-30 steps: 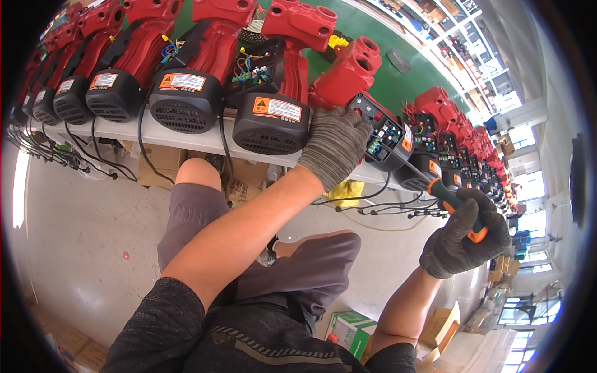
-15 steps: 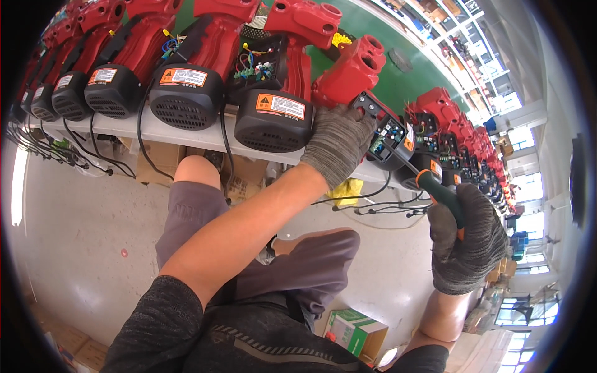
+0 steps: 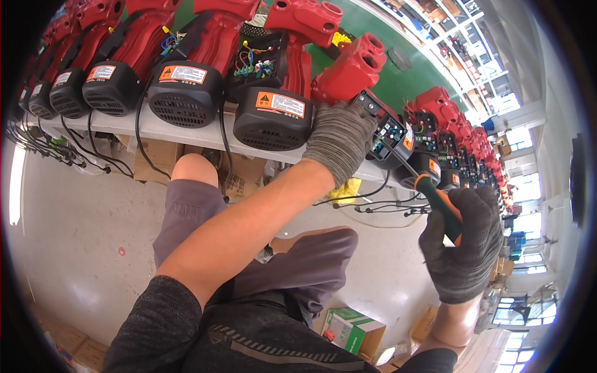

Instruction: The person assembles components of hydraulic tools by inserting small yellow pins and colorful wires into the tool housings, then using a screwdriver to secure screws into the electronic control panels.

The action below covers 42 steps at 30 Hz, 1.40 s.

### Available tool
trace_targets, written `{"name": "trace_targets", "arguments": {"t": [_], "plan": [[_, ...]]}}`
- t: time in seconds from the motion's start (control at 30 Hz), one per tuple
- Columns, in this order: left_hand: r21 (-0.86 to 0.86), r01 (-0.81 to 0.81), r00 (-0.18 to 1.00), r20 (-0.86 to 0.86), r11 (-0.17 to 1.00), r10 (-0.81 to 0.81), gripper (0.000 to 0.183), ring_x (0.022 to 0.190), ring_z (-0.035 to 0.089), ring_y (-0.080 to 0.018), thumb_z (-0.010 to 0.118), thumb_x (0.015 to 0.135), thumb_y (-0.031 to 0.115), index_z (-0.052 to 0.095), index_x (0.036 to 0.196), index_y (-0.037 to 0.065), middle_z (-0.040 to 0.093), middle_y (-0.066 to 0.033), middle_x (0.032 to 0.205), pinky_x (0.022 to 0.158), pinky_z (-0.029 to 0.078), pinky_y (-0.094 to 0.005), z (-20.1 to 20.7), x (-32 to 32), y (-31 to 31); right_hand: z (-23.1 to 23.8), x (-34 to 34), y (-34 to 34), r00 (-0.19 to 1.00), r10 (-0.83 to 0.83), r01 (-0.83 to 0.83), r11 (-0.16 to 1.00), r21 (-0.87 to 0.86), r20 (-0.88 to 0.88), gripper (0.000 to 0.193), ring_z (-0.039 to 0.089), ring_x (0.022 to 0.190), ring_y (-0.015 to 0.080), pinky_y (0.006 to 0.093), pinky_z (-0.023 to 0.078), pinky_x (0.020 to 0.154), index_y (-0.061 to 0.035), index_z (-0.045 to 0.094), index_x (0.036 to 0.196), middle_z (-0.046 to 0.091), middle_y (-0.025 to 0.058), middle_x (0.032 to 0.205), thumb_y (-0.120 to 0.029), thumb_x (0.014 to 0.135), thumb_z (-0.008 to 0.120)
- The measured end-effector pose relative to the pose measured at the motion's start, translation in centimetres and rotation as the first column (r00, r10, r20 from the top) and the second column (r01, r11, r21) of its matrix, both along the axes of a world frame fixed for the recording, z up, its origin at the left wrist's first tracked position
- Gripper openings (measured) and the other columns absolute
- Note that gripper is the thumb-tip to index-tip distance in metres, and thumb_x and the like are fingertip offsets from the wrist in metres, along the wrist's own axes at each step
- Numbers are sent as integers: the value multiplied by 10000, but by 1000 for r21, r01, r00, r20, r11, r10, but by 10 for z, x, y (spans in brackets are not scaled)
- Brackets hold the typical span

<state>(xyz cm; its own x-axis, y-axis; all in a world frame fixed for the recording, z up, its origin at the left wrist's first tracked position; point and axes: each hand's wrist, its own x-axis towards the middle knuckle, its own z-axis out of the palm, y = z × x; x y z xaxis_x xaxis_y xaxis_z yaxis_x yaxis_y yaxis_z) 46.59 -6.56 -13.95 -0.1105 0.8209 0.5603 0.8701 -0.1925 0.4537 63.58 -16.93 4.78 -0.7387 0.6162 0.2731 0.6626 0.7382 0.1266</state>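
My left hand (image 3: pixel 342 140), in a grey knit glove, grips a red pump (image 3: pixel 351 71) with a black motor housing, its fingers curled over the near part. The pump's open black terminal box (image 3: pixel 388 138) shows a circuit board and small wiring parts. My gloved right hand (image 3: pixel 465 245) is closed around the handle of a screwdriver (image 3: pixel 438 204), green with orange. Its shaft slants up toward the rear end of that housing; where the tip meets it is too small to make out.
Similar red pumps (image 3: pixel 205 43) stand in a row along the bench (image 3: pixel 255 151), more (image 3: pixel 435 127) to the right. Black power cables (image 3: pixel 227 140) hang off the front edge. Cardboard boxes (image 3: pixel 158 158) lie underneath, and a green and white carton (image 3: pixel 354 329) is on the floor.
My right hand has shifted slightly, its grip on the screwdriver handle turned so that more orange shows. The left hand stays on the pump.
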Motion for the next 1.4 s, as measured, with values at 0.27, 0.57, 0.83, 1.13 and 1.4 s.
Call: {"name": "trace_targets", "arguments": {"t": [0.27, 0.57, 0.83, 1.13, 1.4], "plan": [[-76, 16, 1000, 7, 997, -15, 160, 1021, 657, -314, 723, 873, 238, 729, 974, 115, 715, -96, 1033, 922, 483, -484, 9, 0, -3, -5, 12, 5, 998, 61, -56, 979, 196, -22, 416, 633, 853, 358, 439, 533, 745, -33, 633, 1136, 585, 171, 1012, 13, 727, 691], [-3, -12, 1000, 28, 1000, 12, 140, 997, 652, -314, 721, 861, 218, 728, 940, 103, 707, -86, 1003, 902, 494, -486, 6, 4, -1, -5, 8, -2, 992, 105, -91, 979, 181, -65, 405, 660, 974, 376, 437, 548, 879, -15, 626, 1146, 622, 190, 1097, -41, 760, 744], [7, -19, 999, 35, 1000, 19, 147, 992, 654, -326, 722, 851, 205, 729, 938, 87, 706, -99, 989, 884, 527, -476, 6, 7, -1, -7, 11, -3, 997, 59, -54, 991, 125, -39, 320, 707, 796, 343, 402, 569, 766, 2, 648, 1120, 711, 185, 968, -71, 840, 782], [-78, 31, 998, 49, 997, -27, 174, 1010, 652, -333, 711, 864, 192, 723, 984, 66, 694, -129, 1019, 911, 531, -473, 11, 6, 2, -6, 6, -2, 998, 37, -31, 989, 144, -41, 288, 693, 761, 321, 392, 558, 737, 4, 659, 1079, 692, 174, 922, -43, 822, 779], [-120, 84, 994, 73, 989, -75, 175, 1007, 656, -334, 719, 863, 193, 726, 995, 78, 695, -127, 1018, 905, 527, -474, 15, 3, 1, -3, 8, -4, 1000, 19, -17, 994, 112, -17, 295, 692, 751, 323, 389, 557, 729, 7, 658, 1076, 687, 173, 900, -37, 815, 787]]}}
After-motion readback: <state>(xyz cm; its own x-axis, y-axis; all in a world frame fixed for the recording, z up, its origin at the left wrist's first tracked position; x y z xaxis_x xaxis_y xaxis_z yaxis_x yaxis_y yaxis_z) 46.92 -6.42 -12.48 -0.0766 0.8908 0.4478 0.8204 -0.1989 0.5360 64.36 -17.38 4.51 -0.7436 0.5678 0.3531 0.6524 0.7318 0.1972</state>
